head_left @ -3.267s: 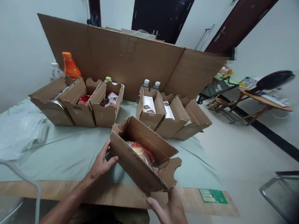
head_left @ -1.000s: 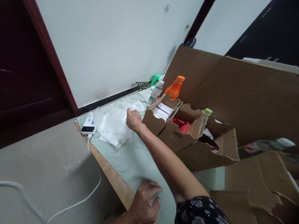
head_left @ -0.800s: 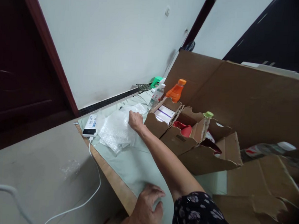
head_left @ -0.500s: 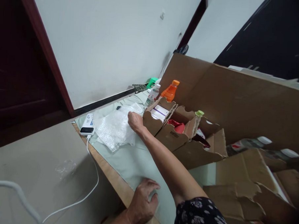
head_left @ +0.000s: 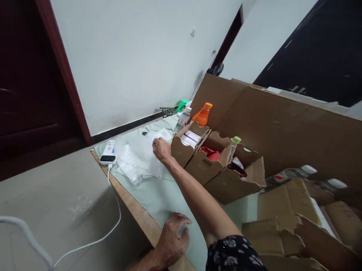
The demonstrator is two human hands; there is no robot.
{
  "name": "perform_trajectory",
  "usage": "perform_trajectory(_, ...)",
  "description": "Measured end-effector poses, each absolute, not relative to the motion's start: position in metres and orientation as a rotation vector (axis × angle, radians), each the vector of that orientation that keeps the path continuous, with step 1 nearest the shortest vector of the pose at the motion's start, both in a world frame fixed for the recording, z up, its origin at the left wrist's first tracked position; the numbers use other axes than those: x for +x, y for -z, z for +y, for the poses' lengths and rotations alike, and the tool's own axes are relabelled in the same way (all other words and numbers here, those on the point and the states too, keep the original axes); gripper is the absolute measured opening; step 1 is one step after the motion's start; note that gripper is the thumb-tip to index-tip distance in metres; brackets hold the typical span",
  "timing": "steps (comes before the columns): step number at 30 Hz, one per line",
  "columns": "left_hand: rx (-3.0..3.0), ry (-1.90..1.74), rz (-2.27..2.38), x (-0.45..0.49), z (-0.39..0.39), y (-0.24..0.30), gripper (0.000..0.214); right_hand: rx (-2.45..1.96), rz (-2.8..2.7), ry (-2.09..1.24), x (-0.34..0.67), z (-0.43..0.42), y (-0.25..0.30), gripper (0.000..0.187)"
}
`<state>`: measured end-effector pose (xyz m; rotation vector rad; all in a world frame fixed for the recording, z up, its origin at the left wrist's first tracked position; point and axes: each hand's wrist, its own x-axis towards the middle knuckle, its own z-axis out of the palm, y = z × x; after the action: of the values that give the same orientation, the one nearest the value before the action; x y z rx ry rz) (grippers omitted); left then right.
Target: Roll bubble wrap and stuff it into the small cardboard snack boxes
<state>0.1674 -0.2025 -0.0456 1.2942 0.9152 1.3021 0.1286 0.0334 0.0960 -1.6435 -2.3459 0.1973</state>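
Crinkled clear bubble wrap point(head_left: 134, 159) lies spread over the pale green cloth point(head_left: 169, 191) on the table. My right hand point(head_left: 162, 149) reaches across to its right side, fingers closed in a pinch on the wrap; the fingertips are partly hidden. Nearer to me, my left hand point(head_left: 173, 237) hovers or rests by the table's wooden edge, thumb and fingers apart in a loose curve with nothing between them. Just right of my right hand stands a cardboard bin point(head_left: 182, 151) with a white and purple box point(head_left: 191, 138) in it.
A white device point(head_left: 108, 160) with a cable sits at the table's left corner. Two further cardboard bins point(head_left: 205, 168) hold red items. A clear bottle point(head_left: 183, 119) and an orange bottle point(head_left: 202, 115) stand behind. A tall cardboard panel point(head_left: 277, 123) borders the right.
The view has shifted slightly, so the bins and bottles appear a little lower and further left. My hands keep nearly the same places, the right still at the bubble wrap.
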Motion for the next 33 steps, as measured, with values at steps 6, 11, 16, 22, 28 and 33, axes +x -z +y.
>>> perform_trajectory(6, 0.831, -1.308, 0.787, 0.154, -0.19, 0.046, 0.047, -1.353, -2.1, -0.488, 0.145, -0.018, -0.129, 0.016)
perform_trajectory(11, 0.564, -1.27, 0.579, 0.113, -0.18, 0.039, 0.075, -1.173, -1.738, -0.774, 0.233, -0.097, -0.153, 0.022)
perform_trajectory(16, 0.231, -1.184, 0.428, 0.081, -0.199, 0.024, 0.074, -1.316, -1.306, -0.949, 0.334, -0.168, -0.13, 0.028)
perform_trajectory(22, 0.596, -1.052, 0.789, 0.089, -0.229, 0.015, 0.065, -1.507, -1.256, -0.996, 0.379, -0.211, -0.076, 0.029)
perform_trajectory(28, 1.365, -1.102, 1.346, 0.085, -0.191, 0.014, 0.077, -1.406, -1.357, -1.002, 0.381, -0.238, -0.095, 0.024)
perform_trajectory(33, 1.535, -0.962, 1.22, 0.093, -0.171, -0.001, 0.034, -1.335, -1.579, -0.904, 0.386, -0.258, -0.131, 0.015)
